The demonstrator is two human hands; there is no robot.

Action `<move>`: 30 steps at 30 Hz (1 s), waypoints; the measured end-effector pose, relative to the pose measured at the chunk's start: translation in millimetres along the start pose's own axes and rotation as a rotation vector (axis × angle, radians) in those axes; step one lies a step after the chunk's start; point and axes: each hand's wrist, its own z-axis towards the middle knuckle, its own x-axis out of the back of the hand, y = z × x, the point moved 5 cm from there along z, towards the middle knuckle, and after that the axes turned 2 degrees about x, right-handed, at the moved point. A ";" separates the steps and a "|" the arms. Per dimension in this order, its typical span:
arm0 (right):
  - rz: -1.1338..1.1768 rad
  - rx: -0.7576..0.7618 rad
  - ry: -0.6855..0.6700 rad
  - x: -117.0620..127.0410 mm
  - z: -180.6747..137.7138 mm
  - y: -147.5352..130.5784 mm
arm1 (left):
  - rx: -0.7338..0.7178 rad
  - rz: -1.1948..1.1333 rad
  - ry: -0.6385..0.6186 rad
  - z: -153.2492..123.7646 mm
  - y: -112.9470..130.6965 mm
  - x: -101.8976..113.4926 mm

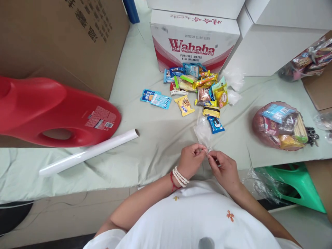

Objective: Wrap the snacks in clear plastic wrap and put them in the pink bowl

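Observation:
My left hand [192, 158] and my right hand [223, 169] meet near the table's front edge, fingertips pinched together on a clear plastic bag [202, 130]. The bag lies crumpled, stretching from my fingers toward a pile of wrapped snacks [188, 83]. A blue snack packet [215, 125] rests just right of the bag. Beyond it are a yellow-and-black packet [211, 111] and a yellow biscuit packet [184, 105]. Off to the left, two blue packets [160, 101] overlap. More clear plastic bags [233, 83] lie crumpled at the pile's right side.
A Wahaha water carton [194, 43] stands behind the snacks, beside white boxes [269, 48]. At left are a large red jug [59, 114], a white tube [89, 152] and a brown carton [64, 38]. A pink bowl of snacks [259, 126] sits right, above a green stool [303, 183].

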 end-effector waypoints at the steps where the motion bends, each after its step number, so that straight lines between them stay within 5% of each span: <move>1: 0.037 -0.040 -0.001 -0.4 -0.3 2.0 | 0.023 -0.062 -0.004 1.0 -2.7 0.5; 8: 0.684 -0.582 -0.098 -14.7 -2.1 22.0 | 0.224 -0.580 -0.109 2.1 -12.0 2.6; 13: 0.875 -0.740 -0.166 -17.5 -2.6 26.9 | 0.290 -0.726 -0.124 1.3 -14.5 8.2; 24: 0.784 -0.680 -0.254 -17.9 -2.4 25.0 | 0.301 -0.778 -0.129 1.3 -15.7 12.2; 30: 0.136 -0.195 0.227 32.1 8.1 9.7 | 0.268 -0.771 -0.137 -2.1 -15.3 11.7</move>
